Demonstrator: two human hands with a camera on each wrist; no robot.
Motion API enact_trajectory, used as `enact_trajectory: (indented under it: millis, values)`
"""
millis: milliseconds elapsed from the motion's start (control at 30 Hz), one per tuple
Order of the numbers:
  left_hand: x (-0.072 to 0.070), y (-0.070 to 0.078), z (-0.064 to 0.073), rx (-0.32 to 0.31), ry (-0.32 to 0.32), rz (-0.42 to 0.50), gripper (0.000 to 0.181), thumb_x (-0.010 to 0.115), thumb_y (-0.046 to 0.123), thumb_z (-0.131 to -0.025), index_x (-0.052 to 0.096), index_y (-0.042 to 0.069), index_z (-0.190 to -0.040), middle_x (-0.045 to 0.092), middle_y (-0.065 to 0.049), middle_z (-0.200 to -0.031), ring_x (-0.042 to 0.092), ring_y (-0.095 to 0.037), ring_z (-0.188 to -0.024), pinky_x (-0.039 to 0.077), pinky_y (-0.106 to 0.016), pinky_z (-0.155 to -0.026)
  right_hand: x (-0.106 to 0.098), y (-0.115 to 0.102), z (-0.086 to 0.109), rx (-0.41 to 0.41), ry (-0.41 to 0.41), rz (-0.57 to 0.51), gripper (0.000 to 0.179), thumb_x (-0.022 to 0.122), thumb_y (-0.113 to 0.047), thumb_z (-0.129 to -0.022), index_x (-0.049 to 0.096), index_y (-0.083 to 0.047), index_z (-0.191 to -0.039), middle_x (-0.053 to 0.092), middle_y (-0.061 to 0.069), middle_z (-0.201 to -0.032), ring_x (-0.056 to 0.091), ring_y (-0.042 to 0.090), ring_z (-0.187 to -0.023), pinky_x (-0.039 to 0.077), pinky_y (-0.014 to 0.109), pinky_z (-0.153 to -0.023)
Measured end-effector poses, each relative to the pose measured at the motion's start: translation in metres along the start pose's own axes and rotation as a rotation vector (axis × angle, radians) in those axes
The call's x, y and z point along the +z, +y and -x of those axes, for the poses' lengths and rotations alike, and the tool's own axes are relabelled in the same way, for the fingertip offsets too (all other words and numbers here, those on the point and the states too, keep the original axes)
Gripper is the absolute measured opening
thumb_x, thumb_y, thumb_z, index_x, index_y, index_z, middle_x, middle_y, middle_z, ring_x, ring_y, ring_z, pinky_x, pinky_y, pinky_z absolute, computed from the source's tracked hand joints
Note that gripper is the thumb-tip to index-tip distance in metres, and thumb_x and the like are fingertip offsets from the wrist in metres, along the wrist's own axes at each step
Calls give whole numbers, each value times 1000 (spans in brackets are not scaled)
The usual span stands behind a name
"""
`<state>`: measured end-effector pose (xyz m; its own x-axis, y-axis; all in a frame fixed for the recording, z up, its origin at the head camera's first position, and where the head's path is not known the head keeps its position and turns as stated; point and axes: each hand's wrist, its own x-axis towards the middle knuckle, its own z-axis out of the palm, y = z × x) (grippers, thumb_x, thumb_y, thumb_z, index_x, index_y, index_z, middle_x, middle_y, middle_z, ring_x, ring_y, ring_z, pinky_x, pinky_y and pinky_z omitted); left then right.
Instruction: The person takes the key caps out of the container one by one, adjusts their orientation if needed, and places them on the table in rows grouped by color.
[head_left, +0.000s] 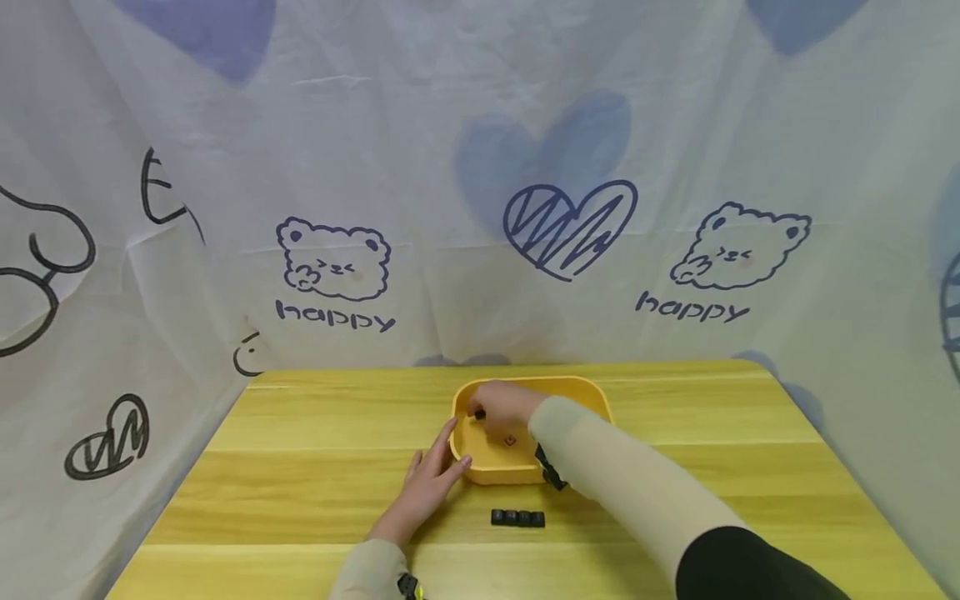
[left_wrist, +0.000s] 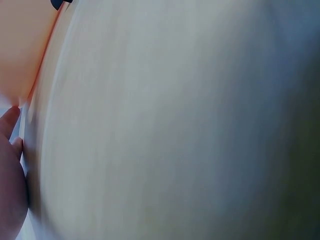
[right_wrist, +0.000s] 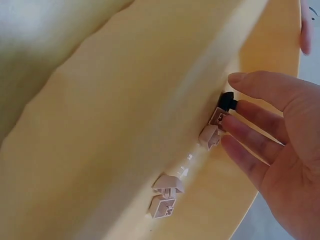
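My right hand [head_left: 504,406] reaches into a yellow tray [head_left: 498,476]. In the right wrist view its fingers are extended, with the fingertips right at a black keycap [right_wrist: 226,101] and the thumb apart above it. Pale pink keycaps [right_wrist: 209,136] lie beside the black one, under the same fingers. Two more pink keycaps [right_wrist: 162,206] sit further along the tray floor. My left hand [head_left: 426,487] rests against the tray's left side, fingers straight along the wall and thumb at the front left corner. In the left wrist view only part of that hand shows at the edge.
A short row of black keycaps [head_left: 517,518] sits on the wooden table [head_left: 315,483] in front of the tray. Behind the table hangs a pale cloth [head_left: 442,283] printed with hearts and bears. My right sleeve [head_left: 637,475] crosses over the tray's right front part.
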<state>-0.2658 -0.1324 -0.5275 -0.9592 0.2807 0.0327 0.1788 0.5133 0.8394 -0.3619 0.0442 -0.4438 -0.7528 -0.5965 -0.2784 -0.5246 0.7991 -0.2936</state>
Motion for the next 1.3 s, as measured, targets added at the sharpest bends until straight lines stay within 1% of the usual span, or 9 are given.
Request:
enact_trajectory:
  millis: [100,233,400,533,667,833,967,1133,1300]
  values:
    - [1,1,0,1,-1,1,69,51,40,-102,15,23,-158,38,-21,-149,38,-33,-137,-5,-57,-113,-1,1,3,-17,-2,22,39,69,1,-86,69,-13,-123,67,-2,-118,60,13,-109,48,32,-95]
    - [1,1,0,5,-4,-11,68,51,39,-102,15,23,-158,36,-20,-151,37,-34,-137,-5,-57,-113,-1,2,5,-41,-19,41,36,71,3,-84,72,-12,-117,69,-2,-111,61,11,-98,51,29,-87]
    - [-2,4,-1,14,4,-25,69,50,40,-102,16,21,-158,34,-20,-152,37,-35,-137,-4,-59,-113,-2,3,6,-54,-51,61,37,70,5,-85,72,-12,-118,68,0,-112,61,12,-99,52,28,-85]
    - [-5,7,-2,18,7,-23,69,50,39,-102,16,20,-158,34,-21,-152,37,-35,-137,-5,-59,-113,-2,4,6,-60,-64,61,34,71,7,-83,74,-11,-112,69,0,-106,62,12,-96,52,27,-83]
    - [-4,6,-2,11,6,-25,69,51,38,-102,16,20,-158,34,-21,-152,37,-34,-137,-5,-58,-113,-1,7,10,-38,-74,38,28,74,6,-81,77,-11,-104,71,-2,-98,63,10,-86,54,24,-74]
    - [0,3,-3,27,7,-32,70,51,42,-101,17,19,-158,38,-22,-149,39,-35,-136,-3,-59,-112,5,13,19,17,-109,-6,19,78,4,-78,78,-12,-89,69,-6,-82,62,8,-70,53,23,-63]
    - [2,2,-3,30,10,-33,69,51,41,-101,17,19,-158,37,-22,-150,38,-36,-136,-3,-59,-112,7,19,28,45,-148,-31,16,77,4,-79,75,-12,-81,65,-7,-73,62,10,-67,53,24,-60]
    - [2,1,-3,17,14,-38,68,51,37,-102,16,19,-158,38,-23,-149,37,-35,-137,-4,-59,-113,7,28,35,11,-136,-34,16,76,3,-80,74,-13,-81,64,-9,-74,59,8,-67,52,24,-60]
    - [1,0,-2,4,13,-35,69,51,38,-102,15,20,-158,38,-22,-149,37,-34,-137,-5,-57,-113,-1,36,44,-47,-89,-88,14,72,4,-79,74,-10,-80,63,-6,-72,51,8,-60,46,24,-56]
